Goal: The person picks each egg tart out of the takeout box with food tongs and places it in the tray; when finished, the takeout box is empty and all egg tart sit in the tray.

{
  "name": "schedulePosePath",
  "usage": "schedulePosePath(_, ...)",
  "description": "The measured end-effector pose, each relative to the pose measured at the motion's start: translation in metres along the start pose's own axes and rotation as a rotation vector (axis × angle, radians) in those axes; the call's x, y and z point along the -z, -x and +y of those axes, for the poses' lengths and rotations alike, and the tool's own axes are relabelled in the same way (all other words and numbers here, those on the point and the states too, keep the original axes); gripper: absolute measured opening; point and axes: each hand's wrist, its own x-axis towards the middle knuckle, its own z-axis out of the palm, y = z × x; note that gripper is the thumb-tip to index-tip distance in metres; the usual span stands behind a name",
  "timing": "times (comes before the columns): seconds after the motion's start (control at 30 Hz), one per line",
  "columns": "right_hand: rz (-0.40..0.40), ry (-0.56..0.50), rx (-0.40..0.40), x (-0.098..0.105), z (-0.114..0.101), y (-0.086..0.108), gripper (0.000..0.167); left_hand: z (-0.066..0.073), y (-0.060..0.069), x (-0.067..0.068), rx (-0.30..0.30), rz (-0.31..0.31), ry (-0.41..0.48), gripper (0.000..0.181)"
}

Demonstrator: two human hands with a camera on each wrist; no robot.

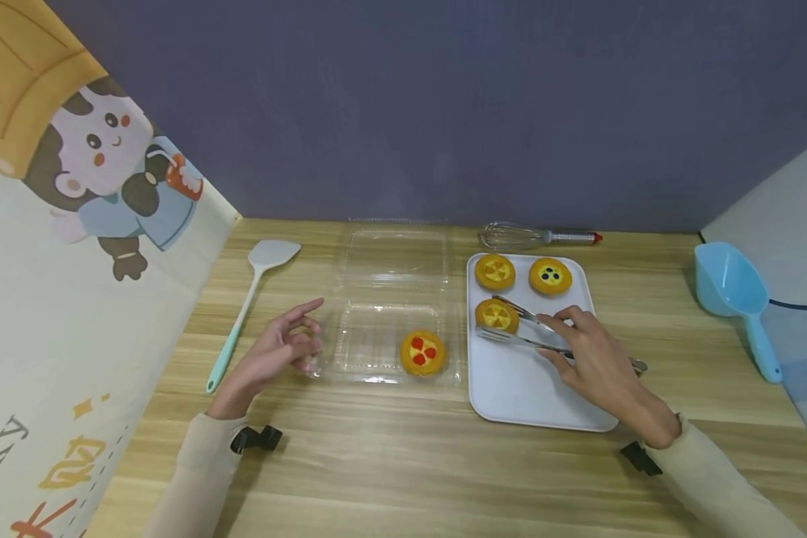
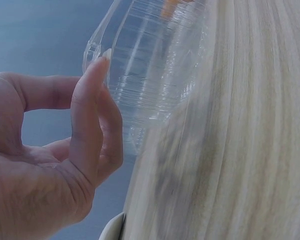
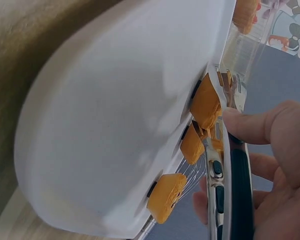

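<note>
In the head view my right hand [image 1: 595, 366] holds metal tongs [image 3: 235, 175] with dark grip inserts. The tongs' two arms lie on either side of a yellow-topped egg tart [image 1: 497, 317] on the white tray [image 1: 538, 388]; whether they press it cannot be told. Two more tarts sit behind it, a yellow-topped one [image 1: 495, 272] and one with dark berries [image 1: 550, 276]. My left hand [image 1: 279, 355] is at the near left corner of a clear plastic box [image 1: 370, 340], thumb and bent fingers at its rim [image 2: 92, 50]. A red-topped tart [image 1: 423, 353] lies in the box's near right corner.
The box's clear lid [image 1: 397, 254] lies folded back towards the wall. A spatula [image 1: 242, 317] lies at the left, and a whisk [image 1: 538, 237] behind the tray. At the far right is a blue scoop [image 1: 736, 291]. Walls border the table at the back and sides.
</note>
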Motion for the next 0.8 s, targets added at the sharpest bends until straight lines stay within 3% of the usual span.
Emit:
schedulePosePath(0.5,-0.029,-0.008,-0.006,0.0,0.001,-0.002,0.053,0.0,0.0,0.0,0.007,0.0,0.003,0.082)
schedulePosePath(0.8,-0.042,-0.009,-0.023,0.011,-0.005,-0.001,0.062,-0.001,0.0,0.0,-0.004,-0.004,-0.004,0.082)
